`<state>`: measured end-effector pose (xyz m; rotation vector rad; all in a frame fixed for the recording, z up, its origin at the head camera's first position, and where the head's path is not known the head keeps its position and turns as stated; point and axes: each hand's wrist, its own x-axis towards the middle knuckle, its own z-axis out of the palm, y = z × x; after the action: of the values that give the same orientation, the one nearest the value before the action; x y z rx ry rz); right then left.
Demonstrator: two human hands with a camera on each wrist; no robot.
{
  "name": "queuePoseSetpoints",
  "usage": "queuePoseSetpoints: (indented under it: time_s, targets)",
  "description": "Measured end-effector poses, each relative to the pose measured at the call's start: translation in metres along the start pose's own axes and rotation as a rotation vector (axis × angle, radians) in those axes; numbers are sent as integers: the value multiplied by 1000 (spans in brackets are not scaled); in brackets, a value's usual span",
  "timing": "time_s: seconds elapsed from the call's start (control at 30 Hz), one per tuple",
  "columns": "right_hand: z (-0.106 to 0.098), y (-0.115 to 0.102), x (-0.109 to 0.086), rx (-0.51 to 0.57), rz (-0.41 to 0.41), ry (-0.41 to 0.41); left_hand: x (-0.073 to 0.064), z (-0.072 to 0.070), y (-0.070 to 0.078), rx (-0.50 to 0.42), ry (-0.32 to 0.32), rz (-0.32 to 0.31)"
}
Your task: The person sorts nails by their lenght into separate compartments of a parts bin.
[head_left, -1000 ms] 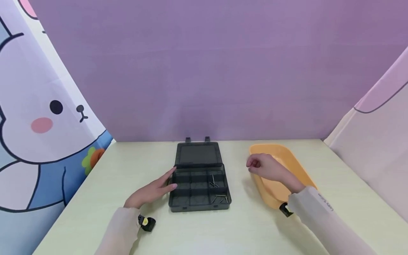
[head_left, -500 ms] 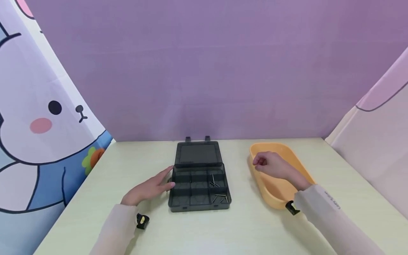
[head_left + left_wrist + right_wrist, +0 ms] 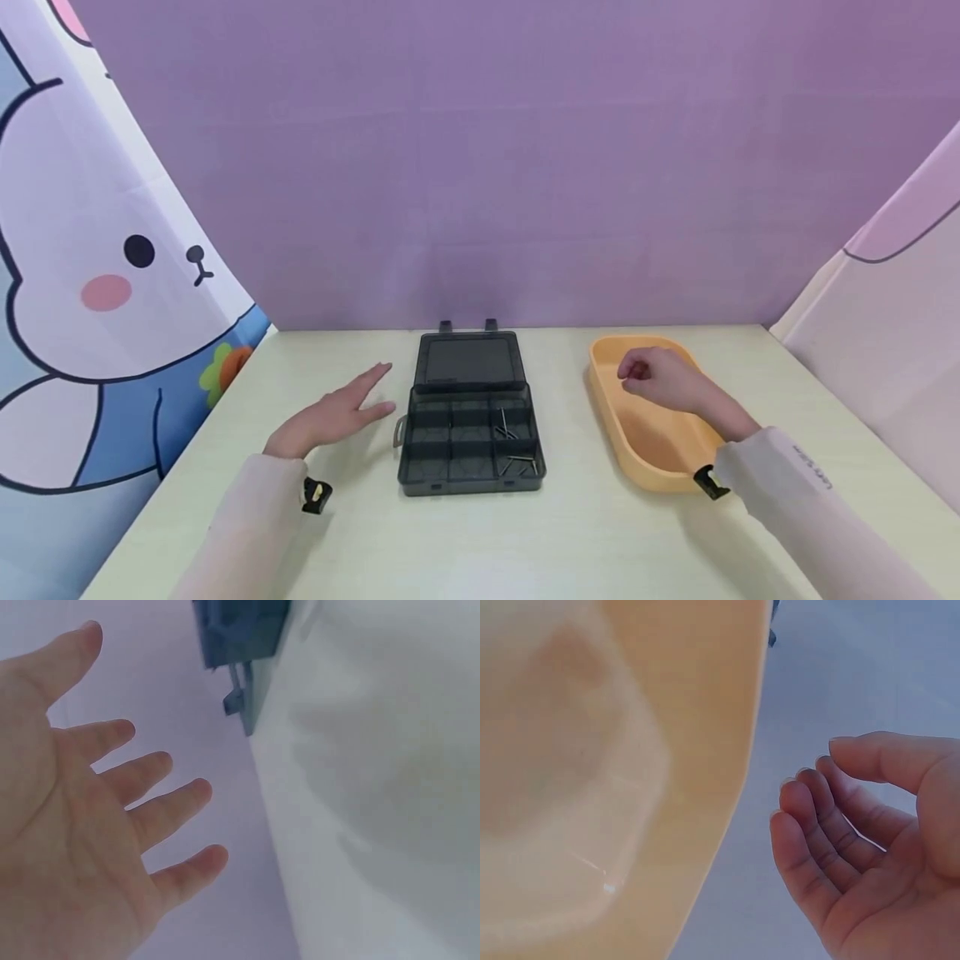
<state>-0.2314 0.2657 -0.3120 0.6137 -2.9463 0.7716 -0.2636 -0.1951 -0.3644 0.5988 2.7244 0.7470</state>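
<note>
My left hand hovers beside the box with fingers spread, holding nothing; in the left wrist view its palm shows bare. The dark grey compartment box lies with its lid folded back. Thin metal pins, perhaps screws or nails, lie in its two right-hand compartments. Over the yellow tray hangs my right hand, fingers loosely curled. The right wrist view shows nothing between thumb and fingers. One small shiny pin lies in the tray.
A small handle sticks out from the box's left side. Both stand on a pale table. A purple cloth hangs behind it, and a cartoon-printed cloth covers the left side.
My left hand has drawn back left and up from the box's edge, uncovering the side handle. My right hand has moved to the right, farther over the tray.
</note>
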Motion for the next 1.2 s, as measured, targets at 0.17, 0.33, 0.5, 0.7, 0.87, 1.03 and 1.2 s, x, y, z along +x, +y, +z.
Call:
queuePoseSetpoints:
  time_s: [0.17,0.33,0.5,0.7,0.87,1.03,1.2]
  targets:
    - [-4,4,3,-27,14,15,3,-16,3,78,43,-11]
    - [-6,8,10,-33,51,24,11,-25,8,203,141,-3]
    - [-9,15,21,-58,36,70,21,-29,14,317,239,-19]
    - [-15,21,33,-83,76,65,33,-31,15,350,305,-57]
    - [-20,26,42,-100,119,46,43,-32,15,375,339,-81]
    - [-17,32,49,-129,140,52,52,-29,14,363,354,-91]
    - [-14,35,55,-147,183,46,60,-24,15,369,384,-88]
